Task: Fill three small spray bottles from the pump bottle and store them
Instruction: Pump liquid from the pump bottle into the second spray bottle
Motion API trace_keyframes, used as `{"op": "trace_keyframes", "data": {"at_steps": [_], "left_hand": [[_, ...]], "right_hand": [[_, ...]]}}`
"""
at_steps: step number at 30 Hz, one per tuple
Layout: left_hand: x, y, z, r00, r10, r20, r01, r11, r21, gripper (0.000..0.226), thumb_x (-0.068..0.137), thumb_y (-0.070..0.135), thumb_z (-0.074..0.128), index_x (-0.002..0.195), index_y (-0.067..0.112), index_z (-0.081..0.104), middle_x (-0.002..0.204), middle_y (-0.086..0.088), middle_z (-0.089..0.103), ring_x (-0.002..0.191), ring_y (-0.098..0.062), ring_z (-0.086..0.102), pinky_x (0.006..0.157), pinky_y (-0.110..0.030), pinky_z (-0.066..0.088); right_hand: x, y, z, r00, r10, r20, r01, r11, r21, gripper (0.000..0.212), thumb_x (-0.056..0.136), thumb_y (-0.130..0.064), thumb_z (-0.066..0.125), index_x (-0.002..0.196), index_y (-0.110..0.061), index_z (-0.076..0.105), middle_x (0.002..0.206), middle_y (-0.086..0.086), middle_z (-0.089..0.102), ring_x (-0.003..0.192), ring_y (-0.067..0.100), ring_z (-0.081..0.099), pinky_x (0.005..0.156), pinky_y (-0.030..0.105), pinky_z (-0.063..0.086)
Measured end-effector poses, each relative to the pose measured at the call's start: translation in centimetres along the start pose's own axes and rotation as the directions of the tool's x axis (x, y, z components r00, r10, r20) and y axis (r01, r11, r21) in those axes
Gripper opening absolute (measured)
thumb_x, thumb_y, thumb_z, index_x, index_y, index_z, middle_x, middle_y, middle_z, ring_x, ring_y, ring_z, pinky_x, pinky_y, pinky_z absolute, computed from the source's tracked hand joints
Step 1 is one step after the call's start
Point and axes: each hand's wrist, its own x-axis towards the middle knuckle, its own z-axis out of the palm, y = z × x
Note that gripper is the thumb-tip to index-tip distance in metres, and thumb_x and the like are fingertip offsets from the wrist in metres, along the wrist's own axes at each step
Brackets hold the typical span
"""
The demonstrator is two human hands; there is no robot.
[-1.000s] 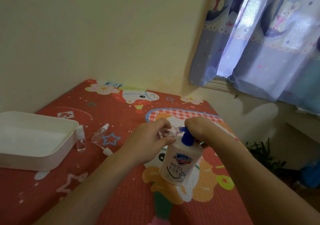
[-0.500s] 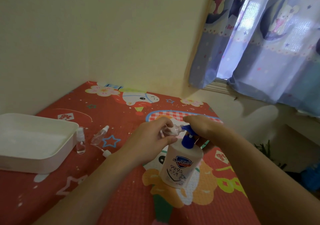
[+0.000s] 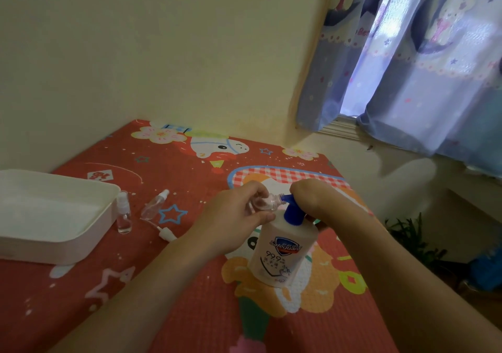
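A white pump bottle [image 3: 282,254] with a blue pump head [image 3: 292,211] stands on the red patterned mat. My left hand [image 3: 233,225] pinches a small clear spray bottle [image 3: 267,203] on its side, its uncapped mouth at the blue spout. My right hand [image 3: 312,197] rests on top of the pump head, fingers curled over it. To the left, one capped small spray bottle [image 3: 123,214] stands upright by the tray. Another capped one [image 3: 154,204] lies on its side. A loose white spray cap with its tube [image 3: 165,234] lies beside them.
A white shallow tray [image 3: 81,238] sits at the left edge of the red mat [image 3: 163,284]. The wall runs behind. Blue curtains [image 3: 421,67] hang at the right over a window ledge, and a green plant [image 3: 413,238] sits below.
The pump head has come back up from its pressed position and my right hand has risen with it. The small bottle stays at the spout.
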Motion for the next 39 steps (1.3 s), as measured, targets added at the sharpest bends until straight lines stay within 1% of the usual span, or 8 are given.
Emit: {"op": "trace_keyframes", "data": {"at_steps": [2, 4, 9, 13, 23, 28, 36, 39], "left_hand": [[-0.1, 0.1, 0.0, 1.000, 0.000, 0.002, 0.000, 1.000, 0.000, 0.032, 0.088, 0.040, 0.069, 0.116, 0.033, 0.056, 0.111, 0.012, 0.067, 0.097, -0.011, 0.062, 0.085, -0.042, 0.053], [-0.1, 0.2, -0.1, 1.000, 0.003, 0.011, -0.003, 1.000, 0.008, 0.032, 0.088, 0.040, 0.069, 0.117, 0.032, 0.057, 0.113, 0.011, 0.067, 0.098, -0.011, 0.063, 0.086, -0.042, 0.053], [0.2, 0.7, -0.7, 1.000, 0.017, 0.007, -0.017, 1.000, 0.001, 0.031, 0.089, 0.039, 0.069, 0.116, 0.032, 0.057, 0.112, 0.012, 0.065, 0.097, -0.010, 0.062, 0.084, -0.038, 0.053], [0.4, 1.1, -0.9, 0.999, 0.039, -0.002, -0.039, 0.999, 0.018, 0.031, 0.088, 0.041, 0.069, 0.116, 0.032, 0.057, 0.113, 0.011, 0.066, 0.097, -0.010, 0.062, 0.085, -0.038, 0.053], [0.2, 0.6, -0.5, 0.999, 0.039, -0.005, -0.039, 0.999, 0.021, 0.029, 0.088, 0.042, 0.068, 0.113, 0.032, 0.057, 0.109, 0.010, 0.066, 0.094, -0.011, 0.063, 0.082, -0.040, 0.053], [0.2, 0.2, -0.3, 1.000, 0.026, -0.006, -0.025, 0.999, 0.030, 0.030, 0.087, 0.041, 0.069, 0.113, 0.030, 0.057, 0.108, 0.011, 0.067, 0.094, -0.011, 0.064, 0.084, -0.043, 0.053], [0.0, 0.1, -0.2, 1.000, 0.015, 0.003, -0.015, 0.999, 0.033, 0.030, 0.087, 0.041, 0.070, 0.113, 0.033, 0.056, 0.105, 0.010, 0.067, 0.094, -0.012, 0.063, 0.084, -0.044, 0.053], [0.2, 0.6, -0.5, 0.999, 0.034, 0.009, -0.034, 0.999, 0.019, 0.030, 0.088, 0.040, 0.069, 0.114, 0.032, 0.057, 0.106, 0.012, 0.066, 0.093, -0.011, 0.063, 0.084, -0.042, 0.054]], "right_hand": [[-0.1, 0.0, 0.0, 1.000, 0.003, 0.013, -0.003, 1.000, 0.004, 0.015, 0.092, -0.002, 0.055, 0.079, -0.009, 0.050, 0.089, 0.013, 0.057, 0.081, 0.028, 0.054, 0.066, 0.029, 0.046], [-0.2, 0.0, -0.1, 1.000, 0.022, 0.017, -0.023, 0.996, 0.082, 0.003, 0.093, -0.003, 0.051, 0.094, -0.004, 0.054, 0.101, 0.019, 0.061, 0.084, 0.031, 0.059, 0.070, 0.034, 0.050], [-0.7, 0.5, -0.9, 0.985, 0.147, 0.093, -0.174, 0.842, 0.510, 0.037, 0.100, -0.036, 0.036, 0.102, -0.005, 0.057, 0.098, 0.017, 0.065, 0.084, 0.032, 0.066, 0.062, 0.035, 0.054], [-0.7, 1.1, -1.6, 0.972, 0.156, 0.176, -0.229, 0.802, 0.552, 0.066, 0.095, -0.060, 0.026, 0.103, -0.005, 0.062, 0.097, 0.015, 0.068, 0.084, 0.031, 0.068, 0.068, 0.037, 0.056], [-0.2, 0.3, -0.5, 0.988, 0.149, 0.052, -0.155, 0.867, 0.473, 0.025, 0.098, -0.018, 0.036, 0.105, -0.004, 0.055, 0.096, 0.018, 0.062, 0.083, 0.032, 0.063, 0.067, 0.038, 0.054], [-0.1, -0.2, 0.0, 0.991, 0.127, 0.037, -0.132, 0.918, 0.375, 0.025, 0.097, -0.006, 0.043, 0.117, 0.003, 0.055, 0.115, 0.026, 0.061, 0.102, 0.042, 0.064, 0.086, 0.050, 0.056], [-0.8, -0.2, -0.1, 0.990, 0.137, 0.024, -0.136, 0.917, 0.374, 0.021, 0.098, -0.006, 0.039, 0.109, 0.002, 0.054, 0.117, 0.026, 0.061, 0.105, 0.041, 0.063, 0.088, 0.048, 0.055], [-0.8, 0.4, -0.6, 0.985, 0.151, 0.077, -0.169, 0.845, 0.507, 0.028, 0.099, -0.024, 0.037, 0.108, -0.004, 0.055, 0.107, 0.020, 0.064, 0.096, 0.035, 0.066, 0.082, 0.044, 0.057]]}}
